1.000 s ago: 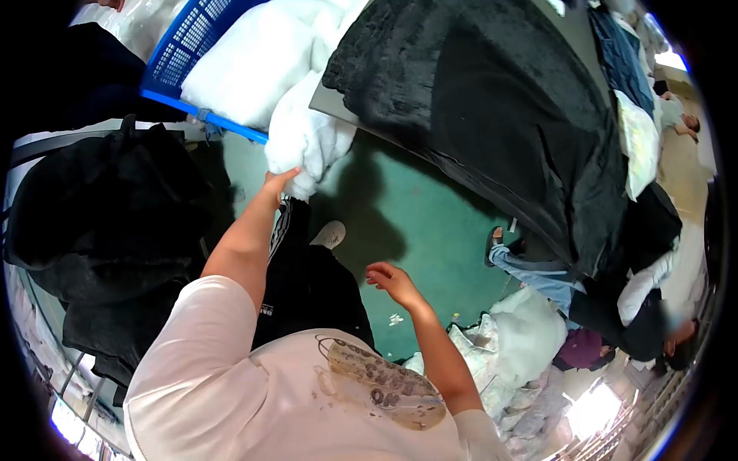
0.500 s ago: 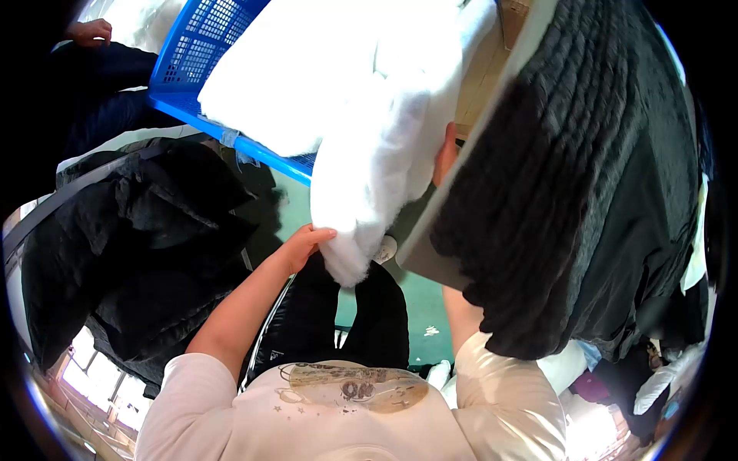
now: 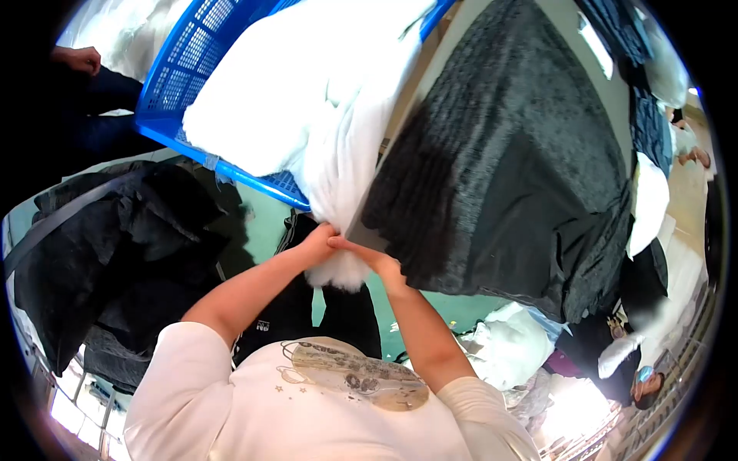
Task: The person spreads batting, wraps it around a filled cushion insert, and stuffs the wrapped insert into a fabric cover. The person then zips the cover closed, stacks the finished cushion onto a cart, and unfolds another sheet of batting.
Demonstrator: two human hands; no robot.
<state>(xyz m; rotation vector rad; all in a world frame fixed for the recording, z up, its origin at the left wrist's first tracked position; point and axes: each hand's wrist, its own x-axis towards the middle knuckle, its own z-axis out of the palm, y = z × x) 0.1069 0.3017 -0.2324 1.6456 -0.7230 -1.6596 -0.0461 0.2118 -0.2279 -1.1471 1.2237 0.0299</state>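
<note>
White fluffy batting (image 3: 338,177) hangs over the edge of a blue plastic basket (image 3: 265,187), most of it heaped inside. My left hand (image 3: 319,242) is closed around the hanging end. From the other side my right hand (image 3: 354,250) grips the same end, its fingers meeting the left hand. Below both hands a loose white tuft sticks out. Just right of the hands lies a black plush garment (image 3: 461,177) with a ribbed section, spread over a table corner (image 3: 365,230).
On the left, a pile of black padded fabric (image 3: 131,253) lies beside a grey bar. Another person's hand (image 3: 81,60) rests at upper left. White bundles (image 3: 511,346) lie at lower right, with another person (image 3: 646,384) beyond.
My right hand has come from beside the table edge to the batting and joined the left. The batting is now squeezed narrow between them. The view has turned towards the right.
</note>
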